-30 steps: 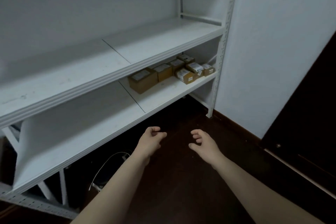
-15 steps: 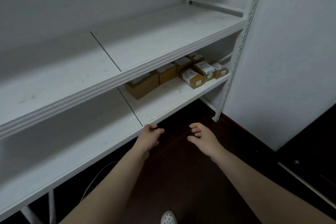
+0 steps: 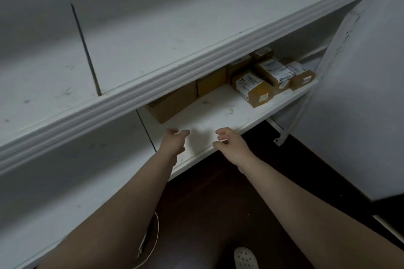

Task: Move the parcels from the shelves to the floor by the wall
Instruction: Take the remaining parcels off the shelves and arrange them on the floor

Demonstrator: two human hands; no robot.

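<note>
Several brown cardboard parcels sit on the lower white shelf (image 3: 209, 113), partly hidden under the upper shelf's front lip. The largest parcel (image 3: 172, 102) is nearest my hands; a labelled parcel (image 3: 253, 89) and more labelled ones (image 3: 284, 74) lie toward the right end. My left hand (image 3: 173, 141) reaches over the shelf's front edge, fingers loosely curled, holding nothing. My right hand (image 3: 229, 144) hovers beside it at the edge, fingers loosely curled and empty. Both hands are well short of the parcels.
The upper shelf (image 3: 153, 50) juts out above the parcels. A white wall (image 3: 360, 94) stands at the right past the shelf's upright post (image 3: 293, 120). Dark floor (image 3: 218, 203) lies below, with a white cable (image 3: 156, 236) and a white shoe (image 3: 246, 257).
I have stepped closer to the shelves and leaned down. Both hands moved forward and up from over the floor to the lower shelf's front edge.
</note>
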